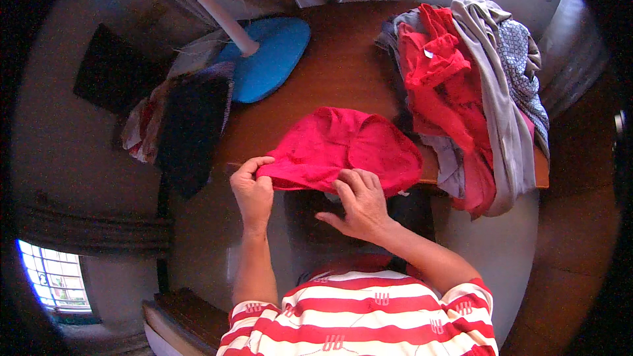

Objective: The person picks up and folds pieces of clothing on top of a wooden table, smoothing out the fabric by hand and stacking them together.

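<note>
A bright pink-red cloth garment (pixel 341 146) lies spread near the front edge of a brown wooden table (pixel 346 74). My left hand (pixel 253 188) pinches its left corner between thumb and fingers. My right hand (pixel 361 200) rests its bent fingertips on the garment's near edge, the thumb held apart from them; whether it grips any cloth cannot be told. A small white tag shows at the garment's lower right edge.
A heap of clothes (pixel 509 143), with red, grey and patterned pieces, hangs over the table's right front edge. At the back left stands a blue base (pixel 277 54) with a white pole. Dark cloth (pixel 190 133) hangs at the table's left side.
</note>
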`<state>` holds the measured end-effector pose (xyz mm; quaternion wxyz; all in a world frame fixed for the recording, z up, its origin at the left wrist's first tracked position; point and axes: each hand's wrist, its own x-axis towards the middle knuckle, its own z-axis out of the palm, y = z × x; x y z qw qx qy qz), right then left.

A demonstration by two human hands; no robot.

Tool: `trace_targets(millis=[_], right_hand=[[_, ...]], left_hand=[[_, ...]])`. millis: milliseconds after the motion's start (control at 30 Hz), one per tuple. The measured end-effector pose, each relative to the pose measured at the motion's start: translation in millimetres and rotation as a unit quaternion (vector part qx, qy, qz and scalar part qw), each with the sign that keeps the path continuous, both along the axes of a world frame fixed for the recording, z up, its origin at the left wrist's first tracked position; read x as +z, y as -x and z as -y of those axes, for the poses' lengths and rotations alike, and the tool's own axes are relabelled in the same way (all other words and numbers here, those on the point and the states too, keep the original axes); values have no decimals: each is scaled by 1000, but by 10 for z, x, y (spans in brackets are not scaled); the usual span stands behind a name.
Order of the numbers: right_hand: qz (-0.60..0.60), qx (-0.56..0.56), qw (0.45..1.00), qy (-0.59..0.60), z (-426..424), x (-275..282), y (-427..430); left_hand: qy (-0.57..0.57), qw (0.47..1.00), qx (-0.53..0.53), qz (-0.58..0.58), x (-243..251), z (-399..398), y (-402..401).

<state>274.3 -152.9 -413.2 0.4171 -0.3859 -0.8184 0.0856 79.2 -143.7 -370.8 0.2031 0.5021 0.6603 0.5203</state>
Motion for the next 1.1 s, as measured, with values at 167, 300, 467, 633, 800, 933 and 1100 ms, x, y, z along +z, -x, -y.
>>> trace_targets(millis=[167, 300, 467, 633, 800, 933, 1100], right_hand=[[-50, -23, 998, -29, -118, 170, 332], [-8, -51, 998, -36, -178, 72, 273], [38, -158, 981, -101, -356, 231, -226], [170, -309, 936, 6, -384, 372, -868], [67, -313, 938, 133, -280, 434, -851], [-209, -162, 942, 205, -309, 321, -768], [-543, -16, 790, 284, -404, 75, -622]], left_hand=[[-98, 977, -105, -158, 176, 117, -288], [-141, 959, -132, -209, 205, 218, -328], [-136, 955, -93, -246, 207, 126, -202], [-103, 972, -12, -210, 18, -56, 178], [61, 974, -23, 217, -111, -240, 99], [22, 885, -92, 455, -199, -311, 117], [51, 793, -105, 598, -222, -261, 33]])
